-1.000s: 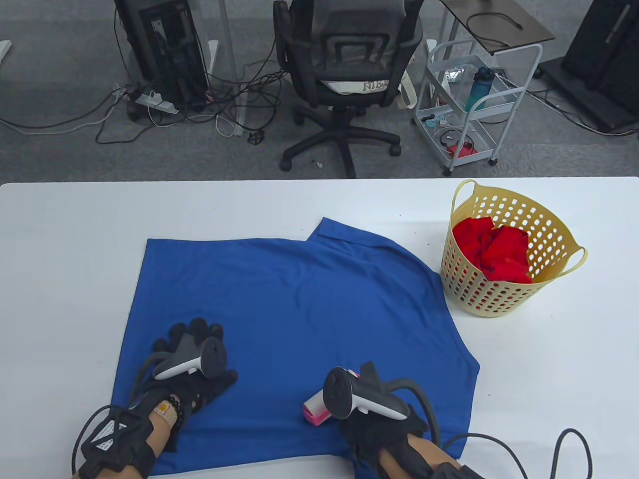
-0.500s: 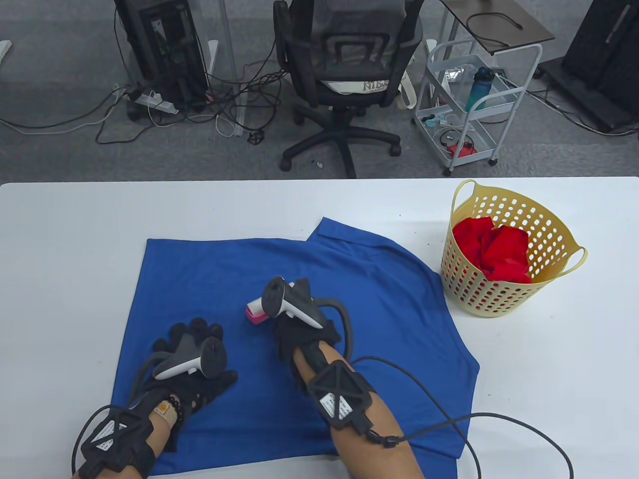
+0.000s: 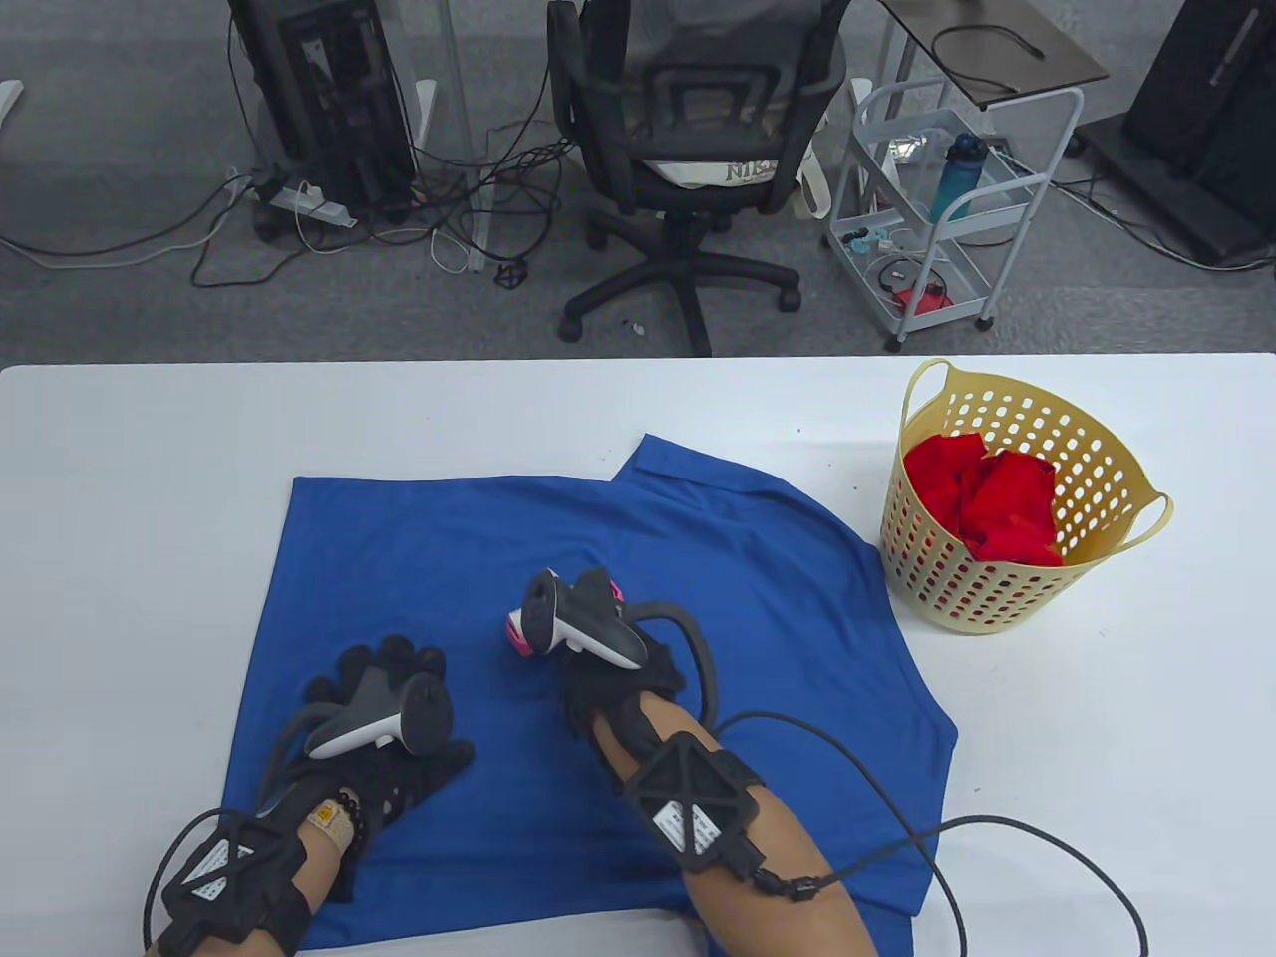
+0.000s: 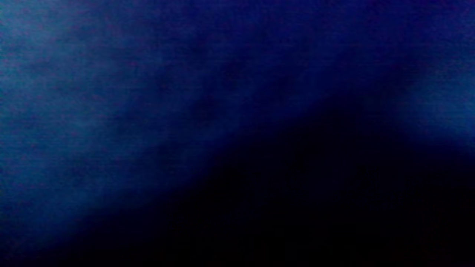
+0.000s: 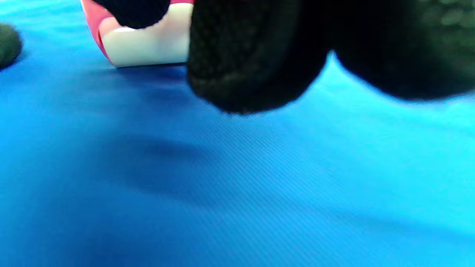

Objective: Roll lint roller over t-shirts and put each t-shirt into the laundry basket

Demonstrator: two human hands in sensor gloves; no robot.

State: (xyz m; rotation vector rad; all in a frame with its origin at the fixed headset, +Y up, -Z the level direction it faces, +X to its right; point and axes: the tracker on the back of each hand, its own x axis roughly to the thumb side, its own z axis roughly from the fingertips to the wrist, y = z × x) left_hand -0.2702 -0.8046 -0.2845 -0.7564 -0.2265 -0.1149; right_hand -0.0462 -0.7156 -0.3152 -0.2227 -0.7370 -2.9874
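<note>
A blue t-shirt (image 3: 598, 558) lies spread flat on the white table (image 3: 150, 478). My left hand (image 3: 384, 688) presses flat on its lower left part, fingers straight. My right hand (image 3: 598, 638) grips a pink and white lint roller (image 3: 515, 635) near the shirt's middle; its tracker hides most of the roller. In the right wrist view the white roll (image 5: 148, 44) touches the blue t-shirt (image 5: 237, 185) under my curled fingers (image 5: 252, 63). The left wrist view shows only dark blue cloth (image 4: 111, 111). A yellow laundry basket (image 3: 997, 598) at the right holds a red t-shirt (image 3: 987, 498).
A cable (image 3: 947, 837) trails from my right wrist across the shirt's lower right corner and the table. Beyond the table's far edge stand an office chair (image 3: 688, 150) and a white cart (image 3: 937, 199).
My right hand carried the roller from the shirt's near hem up to its middle, then drew back slightly toward me. The left hand stayed put.
</note>
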